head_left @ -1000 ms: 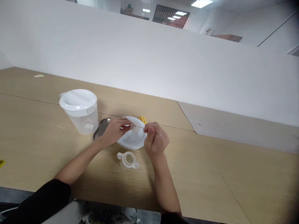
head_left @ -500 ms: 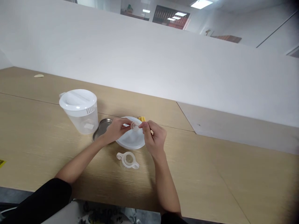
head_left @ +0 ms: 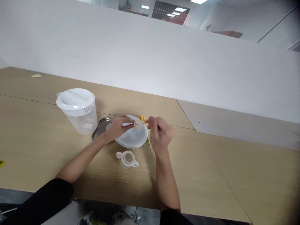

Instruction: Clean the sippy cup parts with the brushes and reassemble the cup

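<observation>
My left hand (head_left: 119,126) pinches a small, round, whitish translucent piece (head_left: 137,124) between thumb and fingertips, above a white oval dish (head_left: 131,140). To the right of it, my right hand (head_left: 160,132) is closed on a thin, rod-like tool (head_left: 142,123), whose tip reaches the round piece. The rod's far end is hidden in my fist, and motion smears this hand. On the table in front of the dish stands a small clear cup with a white two-handled ring (head_left: 134,163).
A translucent pitcher with a white lid (head_left: 77,104) stands at the left. Beside it lies a metal tray (head_left: 97,132), partly under my left forearm. Something yellow (head_left: 142,117) and a green piece (head_left: 149,142) show at the dish's right edge. A white wall (head_left: 140,56) runs behind the table.
My right hand has moved a little right and up, away from the left, so more of the thin rod shows. The green piece has come into sight. The camera has shifted slightly.
</observation>
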`<move>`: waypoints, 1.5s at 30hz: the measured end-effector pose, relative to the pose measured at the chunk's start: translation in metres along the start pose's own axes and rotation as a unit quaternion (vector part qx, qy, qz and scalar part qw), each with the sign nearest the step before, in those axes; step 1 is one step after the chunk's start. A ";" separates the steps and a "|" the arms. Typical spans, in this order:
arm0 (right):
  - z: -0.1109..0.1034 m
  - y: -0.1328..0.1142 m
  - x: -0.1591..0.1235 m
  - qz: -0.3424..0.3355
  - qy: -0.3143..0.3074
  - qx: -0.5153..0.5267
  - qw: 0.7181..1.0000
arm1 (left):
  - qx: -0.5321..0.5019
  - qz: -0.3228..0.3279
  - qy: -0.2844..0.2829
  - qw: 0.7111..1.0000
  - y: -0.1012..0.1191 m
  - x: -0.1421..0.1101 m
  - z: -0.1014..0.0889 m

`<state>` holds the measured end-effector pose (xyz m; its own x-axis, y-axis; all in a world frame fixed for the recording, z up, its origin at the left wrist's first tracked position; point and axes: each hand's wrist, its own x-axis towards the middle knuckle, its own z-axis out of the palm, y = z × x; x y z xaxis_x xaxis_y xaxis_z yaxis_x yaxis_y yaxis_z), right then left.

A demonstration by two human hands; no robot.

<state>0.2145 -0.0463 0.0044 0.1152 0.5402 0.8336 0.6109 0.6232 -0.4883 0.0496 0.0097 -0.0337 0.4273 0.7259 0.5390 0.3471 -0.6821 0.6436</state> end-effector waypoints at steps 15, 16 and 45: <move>-0.070 0.006 0.021 0.156 0.252 0.046 0.954 | 0.174 -0.052 -0.071 0.981 -0.055 -0.002 0.019; -0.067 0.014 0.022 0.186 0.210 0.042 0.959 | 0.200 -0.051 -0.093 0.974 -0.058 -0.002 0.021; 0.016 0.110 -0.008 0.345 -0.382 -0.334 0.790 | 0.225 -0.013 -0.100 0.969 -0.030 0.003 -0.003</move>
<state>0.2676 0.0270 -0.0600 0.2510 0.9634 -0.0945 0.9151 -0.2680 -0.3012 0.0379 0.0322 -0.0499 0.5510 0.7423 0.3814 0.6700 -0.6659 0.3281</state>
